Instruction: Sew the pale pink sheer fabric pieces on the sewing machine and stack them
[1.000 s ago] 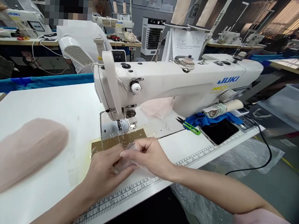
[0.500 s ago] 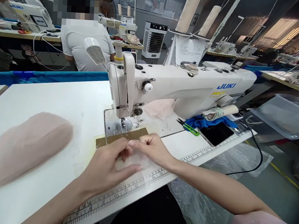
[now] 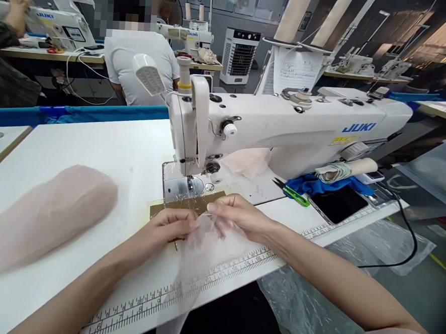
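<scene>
Between my hands stretches a piece of sheer white fabric (image 3: 198, 256), hanging down over the table's front edge. My left hand (image 3: 174, 224) pinches its upper edge from the left. On the other side my right hand (image 3: 238, 216) is closed on the same fabric, with some fingers showing through it. Both hands are just in front of the sewing machine (image 3: 271, 124), near its needle plate (image 3: 176, 187) and a brown strip (image 3: 194, 201). Another piece of pale pink sheer fabric (image 3: 61, 212) lies on the table to the left.
Green thread snips (image 3: 295, 193), a blue cloth (image 3: 320, 185) and a phone (image 3: 337, 203) lie right of my hands. Pink fabric (image 3: 248, 162) sits under the machine arm. A ruler tape (image 3: 224, 273) runs along the front edge. Ahead sits a person in a white shirt (image 3: 140, 66).
My hands have drawn slightly apart, and the sheer fabric now hangs spread between them. My left hand has gone from a loose curl to a pinch. The view has shifted a little left.
</scene>
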### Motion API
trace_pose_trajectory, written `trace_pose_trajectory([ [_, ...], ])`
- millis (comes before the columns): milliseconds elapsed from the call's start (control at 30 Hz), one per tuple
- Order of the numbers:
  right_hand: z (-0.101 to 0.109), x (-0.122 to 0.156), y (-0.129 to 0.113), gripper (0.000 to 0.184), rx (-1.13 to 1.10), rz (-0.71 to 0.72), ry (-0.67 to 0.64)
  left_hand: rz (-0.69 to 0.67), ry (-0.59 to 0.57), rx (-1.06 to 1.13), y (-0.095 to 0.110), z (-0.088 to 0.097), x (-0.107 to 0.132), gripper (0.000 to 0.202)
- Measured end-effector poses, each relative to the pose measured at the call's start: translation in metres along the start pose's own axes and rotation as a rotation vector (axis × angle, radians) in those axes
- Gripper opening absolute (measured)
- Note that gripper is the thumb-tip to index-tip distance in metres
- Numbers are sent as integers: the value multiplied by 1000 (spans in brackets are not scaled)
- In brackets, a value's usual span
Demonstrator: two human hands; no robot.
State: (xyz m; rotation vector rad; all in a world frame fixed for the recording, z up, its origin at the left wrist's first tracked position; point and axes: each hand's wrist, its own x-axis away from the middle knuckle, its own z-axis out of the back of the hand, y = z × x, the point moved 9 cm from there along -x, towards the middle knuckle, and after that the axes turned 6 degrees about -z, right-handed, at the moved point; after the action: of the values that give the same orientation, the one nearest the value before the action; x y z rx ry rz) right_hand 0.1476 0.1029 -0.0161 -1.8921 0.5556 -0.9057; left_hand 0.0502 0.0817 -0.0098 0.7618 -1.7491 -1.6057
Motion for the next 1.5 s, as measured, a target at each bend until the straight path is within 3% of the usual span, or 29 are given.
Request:
trace_pose_trajectory([
  [67,-2,2,1,42,-30,-47,-81,78,-23,21,-6,9,1,34],
  [167,-9,6,3,34,-70,-109,-206,192,-147,-32,-10,11,6,34],
  [233,-14,6,5,33,-43,-137,-245,170,-154,-70,-4,11,6,38],
  [333,-19,1,5,34,87,-112,-215,37,-76,-190,10,6,4,35],
  [467,-20,-5,-4,36,187,-29,-153,-47,44,-399,10,6,1,19],
  [667,-15,-10,-7,35,273,-83,-193,-50,188,-219,6,27,-3,22],
  [800,-10,-14,-11,30,352,-87,-216,-34,164,-243,12,22,-3,8],
  [967,2,-23,-15,23,499,-78,-147,-10,289,-383,7,29,-1,21],
  [1133,15,-27,-27,12,772,20,66,-15,380,-720,12,37,3,16],
  [1233,12,-26,-23,13,731,36,90,-46,422,-863,16,39,4,10],
  [1367,5,-19,-32,10,714,236,153,-121,429,-908,15,36,4,16],
  [1500,3,-13,-36,8,789,324,204,-160,469,-918,14,36,6,17],
])
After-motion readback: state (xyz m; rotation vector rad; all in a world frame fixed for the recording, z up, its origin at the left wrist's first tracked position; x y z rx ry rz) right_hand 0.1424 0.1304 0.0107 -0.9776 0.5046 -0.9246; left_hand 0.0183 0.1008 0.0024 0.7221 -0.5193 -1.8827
